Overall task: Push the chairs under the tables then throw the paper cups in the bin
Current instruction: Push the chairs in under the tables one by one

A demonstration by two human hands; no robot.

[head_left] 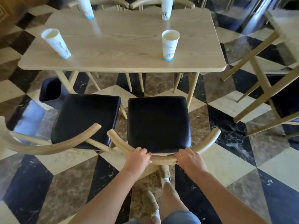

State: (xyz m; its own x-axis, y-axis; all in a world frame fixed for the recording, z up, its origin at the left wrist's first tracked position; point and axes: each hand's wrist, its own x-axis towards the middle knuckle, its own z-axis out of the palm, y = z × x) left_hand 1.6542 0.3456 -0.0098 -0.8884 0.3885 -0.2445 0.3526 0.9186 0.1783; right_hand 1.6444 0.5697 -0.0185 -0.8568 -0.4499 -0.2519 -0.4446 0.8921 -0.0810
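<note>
Both bare forearms reach forward and down, converging slightly. Left hand (139, 156) palm-down, fingers curled over curved chair backrest (163, 157). Right hand (188, 159) likewise (knuckles up, thumb hidden), just beside left, apart.

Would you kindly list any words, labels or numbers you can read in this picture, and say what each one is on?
No text can be read.
Near right paper cup: faint printed design, too blurred to read.
Near left paper cup: a drawing, no legible words.
Two far paper cups: markings too blurred.
Table, chairs and bin: no labels visible.
</note>
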